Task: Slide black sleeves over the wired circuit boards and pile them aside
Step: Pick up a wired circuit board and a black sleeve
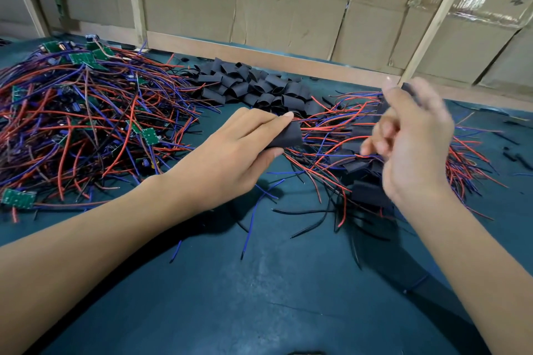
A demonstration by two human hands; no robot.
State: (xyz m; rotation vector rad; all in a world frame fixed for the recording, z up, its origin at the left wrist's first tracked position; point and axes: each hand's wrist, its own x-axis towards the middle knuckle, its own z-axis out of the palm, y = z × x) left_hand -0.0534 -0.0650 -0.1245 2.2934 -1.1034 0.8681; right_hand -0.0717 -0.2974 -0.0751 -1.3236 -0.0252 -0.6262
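Head view of a dark green tabletop backed by a wall of flattened cardboard with pale wooden battens.

Left hand: reaches in from the lower left, thumb below and fingers above, pinching a black sleeve near the middle of the tabletop. Red and blue wires run out of the sleeve's right end toward the other hand; the board itself is not visible, presumably covered by the sleeve.

Right hand: raised above the right-hand pile and blurred. Its fingers are curled, and blue and red wires pass at the fingertips, but whether it pinches them cannot be told from this view. A small dark piece shows just behind its upper fingers, too smeared to identify.

Pile of bare boards: far left, a large tangle of red, blue and black wires with green circuit boards scattered through it; one board lies at the near left edge of the tangle.

Heap of empty sleeves: short black tubes, centre back, close to the wooden strip at the foot of the wall.

Pile of finished pieces: right of centre, beneath and around the right hand, black-sleeved boards with wires fanning outward to left and right.

Loose wire ends lie between the two forearms.
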